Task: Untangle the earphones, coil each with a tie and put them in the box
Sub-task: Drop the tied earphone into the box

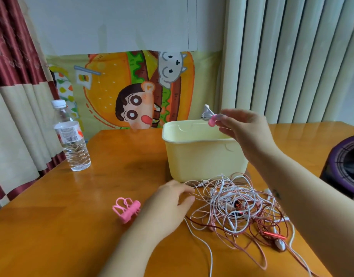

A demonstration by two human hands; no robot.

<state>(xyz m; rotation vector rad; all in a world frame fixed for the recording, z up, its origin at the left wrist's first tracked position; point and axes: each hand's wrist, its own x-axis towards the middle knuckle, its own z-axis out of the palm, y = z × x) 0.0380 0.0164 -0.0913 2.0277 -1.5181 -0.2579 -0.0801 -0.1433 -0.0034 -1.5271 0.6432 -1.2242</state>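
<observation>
Currently: right hand [246, 132] pinches tied coil [208, 113] over far rim of box [202, 156], 12 o'clock from tangle [242, 206]. Left hand [168, 204] rests at tangle's 9 o'clock edge, fingers bent; gripping cable or not, cannot tell. Spare ties [126, 209] at its 9 o'clock. Risks: coil let go too far back lands behind box; right forearm passing low snags loops, drags tangle.

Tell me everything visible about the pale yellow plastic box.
The pale yellow plastic box is open-topped, rectangular with rounded corners, a thick rolled rim and curved notches near the top. It stands upright on the orange-brown wooden table. A tangle of white, pink and red earphone cables lies at its near base. The right hand holds a white coiled earphone with pink tie above its far right corner. Its floor is hidden.
</observation>
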